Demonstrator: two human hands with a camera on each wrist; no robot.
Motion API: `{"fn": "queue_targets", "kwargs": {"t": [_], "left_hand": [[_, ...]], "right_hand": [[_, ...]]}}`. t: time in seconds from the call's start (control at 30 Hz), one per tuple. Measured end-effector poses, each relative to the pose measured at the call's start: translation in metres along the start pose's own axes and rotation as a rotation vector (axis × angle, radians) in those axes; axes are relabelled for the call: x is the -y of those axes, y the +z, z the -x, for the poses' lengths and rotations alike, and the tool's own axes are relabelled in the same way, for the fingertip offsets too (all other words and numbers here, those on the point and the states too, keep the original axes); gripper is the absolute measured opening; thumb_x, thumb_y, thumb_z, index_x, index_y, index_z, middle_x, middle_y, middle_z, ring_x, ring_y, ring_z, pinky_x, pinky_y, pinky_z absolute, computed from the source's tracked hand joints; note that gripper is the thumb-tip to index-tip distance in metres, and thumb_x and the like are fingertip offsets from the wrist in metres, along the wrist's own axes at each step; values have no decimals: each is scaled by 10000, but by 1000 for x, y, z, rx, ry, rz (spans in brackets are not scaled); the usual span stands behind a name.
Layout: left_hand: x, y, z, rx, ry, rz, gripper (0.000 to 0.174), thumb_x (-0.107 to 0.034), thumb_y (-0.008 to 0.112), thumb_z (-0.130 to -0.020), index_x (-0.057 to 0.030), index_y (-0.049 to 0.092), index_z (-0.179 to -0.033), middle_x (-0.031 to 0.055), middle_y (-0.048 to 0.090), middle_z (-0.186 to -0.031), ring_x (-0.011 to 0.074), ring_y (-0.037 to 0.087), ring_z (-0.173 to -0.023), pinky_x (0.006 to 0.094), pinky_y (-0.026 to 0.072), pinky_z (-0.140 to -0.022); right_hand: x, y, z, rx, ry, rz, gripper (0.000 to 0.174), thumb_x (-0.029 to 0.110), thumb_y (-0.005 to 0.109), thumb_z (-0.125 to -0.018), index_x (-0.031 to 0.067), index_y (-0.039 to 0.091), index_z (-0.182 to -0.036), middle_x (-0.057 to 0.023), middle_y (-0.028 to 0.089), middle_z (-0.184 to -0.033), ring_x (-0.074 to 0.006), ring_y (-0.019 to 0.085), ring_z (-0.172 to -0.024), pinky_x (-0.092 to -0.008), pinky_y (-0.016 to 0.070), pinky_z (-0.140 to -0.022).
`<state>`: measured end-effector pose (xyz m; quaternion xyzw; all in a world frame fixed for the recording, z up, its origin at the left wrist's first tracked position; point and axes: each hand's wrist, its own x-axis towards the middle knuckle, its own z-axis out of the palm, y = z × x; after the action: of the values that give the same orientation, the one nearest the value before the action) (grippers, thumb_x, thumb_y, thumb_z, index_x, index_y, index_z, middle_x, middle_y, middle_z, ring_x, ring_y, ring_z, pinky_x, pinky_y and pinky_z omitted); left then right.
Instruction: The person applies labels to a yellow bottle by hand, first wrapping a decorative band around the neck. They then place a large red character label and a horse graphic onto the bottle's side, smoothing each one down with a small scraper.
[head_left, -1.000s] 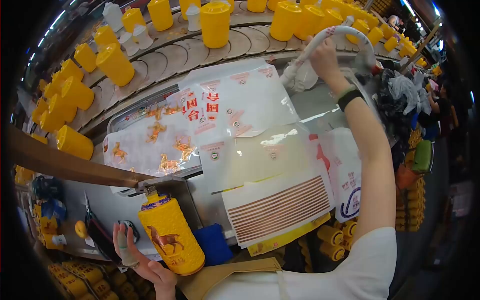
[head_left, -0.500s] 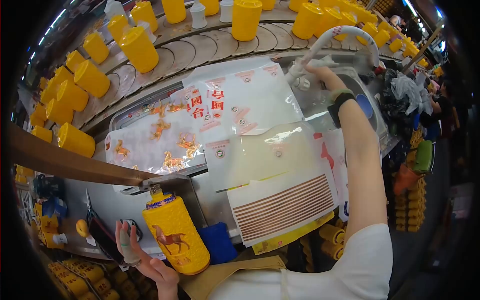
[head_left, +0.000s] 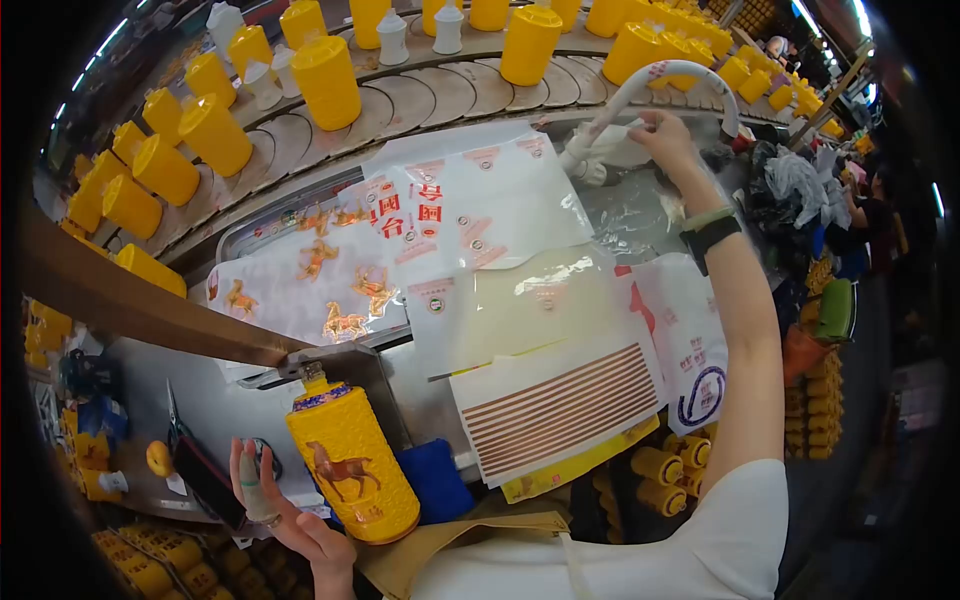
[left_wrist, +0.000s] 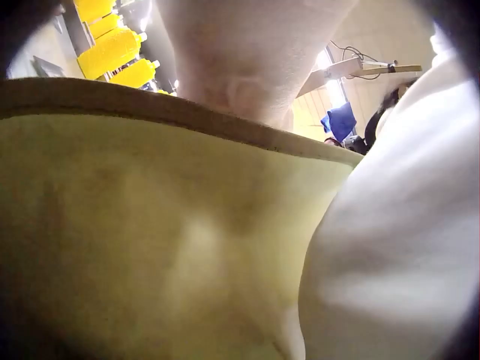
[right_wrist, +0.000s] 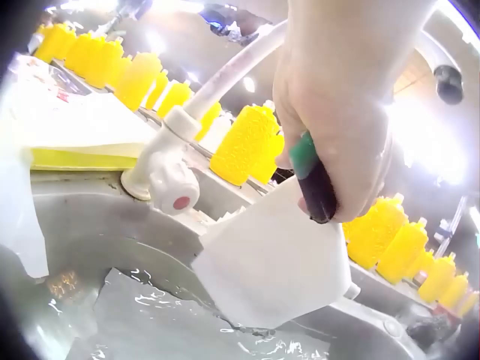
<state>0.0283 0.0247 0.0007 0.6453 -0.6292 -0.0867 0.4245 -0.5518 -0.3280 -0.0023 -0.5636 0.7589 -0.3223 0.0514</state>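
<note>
Two hands, two different things going on: the right hand (right_wrist: 337, 131) has its fingers curled and pinching a white square sheet (right_wrist: 270, 262), holding it just above the wet sink (right_wrist: 112, 300), right next to the white faucet (right_wrist: 169, 184). The left hand (head_left: 290, 520) is down low by the near edge of the bench (head_left: 215, 410), fingers (head_left: 250, 485) straight and spread, just beside the upright yellow horse bottle (head_left: 350, 465), though I can't tell if it's actually touching it. Label sheets (head_left: 470, 220) lie spread between that bottle and the sink, and plain yellow bottles (head_left: 325, 70) stand on the conveyor (head_left: 420, 95) behind.
</note>
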Motion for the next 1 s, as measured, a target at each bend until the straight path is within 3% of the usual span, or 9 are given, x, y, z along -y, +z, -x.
{"fn": "queue_targets", "kwargs": {"t": [0.17, 0.23, 0.27, 0.33, 0.47, 0.63, 0.7, 0.8, 1.0], "left_hand": [[-1, 1, 0, 10, -1, -24, 749, -508, 334, -1082, 69, 311, -1559, 253, 320, -1623, 377, 393, -1484, 544, 344, -1208], [-4, 1, -1, 2, 1, -28, 750, -508, 333, -1082, 74, 318, -1554, 254, 321, -1621, 377, 393, -1484, 542, 342, -1209], [-4, 0, -2, 1, 0, -34, 750, -508, 333, -1082, 74, 318, -1554, 254, 321, -1621, 377, 393, -1484, 542, 342, -1209], [-4, -2, -1, 3, -12, -53, 757, -514, 332, -1082, 84, 327, -1547, 256, 321, -1620, 374, 393, -1483, 538, 344, -1208], [2, 0, 2, 12, -49, -103, 763, -567, 297, -1070, 59, 394, -1495, 240, 318, -1581, 362, 379, -1493, 542, 364, -1194], [1, 4, -3, 13, -36, -94, 794, -616, 276, -1073, 45, 399, -1496, 235, 304, -1590, 355, 382, -1491, 536, 374, -1188], [-1, 5, -5, 9, -36, -97, 789, -612, 279, -1073, 41, 391, -1501, 234, 311, -1587, 353, 385, -1488, 536, 375, -1187], [-4, 7, -5, -4, -42, -87, 775, -598, 289, -1072, 37, 378, -1508, 233, 324, -1582, 352, 393, -1482, 534, 377, -1185], [-9, 0, -3, -24, -42, -65, 733, -546, 327, -1067, 37, 374, -1509, 237, 334, -1584, 355, 404, -1472, 529, 374, -1188]], "right_hand": [[28, 27, -9, -61, -206, 18, 381, 146, 829, -822, 26, 735, -1172, -178, 759, -1085, -283, 739, -996, -359, 571, -880], [33, 47, -13, -215, -504, -156, 344, 134, 814, -847, 22, 725, -1159, -165, 764, -1068, -271, 742, -970, -361, 576, -845], [33, 55, -12, -214, -503, -162, 344, 134, 814, -847, 22, 725, -1159, -165, 764, -1068, -271, 742, -970, -361, 576, -845], [33, 65, -8, -57, -296, -224, 325, 145, 789, -890, 20, 730, -1184, -121, 762, -1077, -199, 710, -963, -319, 544, -872], [7, 87, -2, 250, 70, -460, 294, 101, 703, -949, -33, 705, -1210, -101, 752, -1078, -183, 694, -982, -326, 542, -873], [-37, 118, -17, 253, -45, -316, 251, 190, 688, -933, 12, 752, -1097, -77, 745, -893, -167, 668, -780, -352, 529, -709], [-59, 139, -55, 534, -13, -292, 251, 185, 685, -936, 17, 749, -1110, -80, 749, -907, -191, 681, -783, -365, 536, -702], [-15, 112, -33, 677, -28, -408, 194, 168, 692, -941, 33, 737, -1073, -43, 712, -899, -137, 650, -730, -303, 500, -599], [-12, 99, -28, 422, 257, -410, 204, 212, 690, -969, 25, 719, -1046, -40, 701, -895, -138, 640, -698, -291, 500, -588]]}}
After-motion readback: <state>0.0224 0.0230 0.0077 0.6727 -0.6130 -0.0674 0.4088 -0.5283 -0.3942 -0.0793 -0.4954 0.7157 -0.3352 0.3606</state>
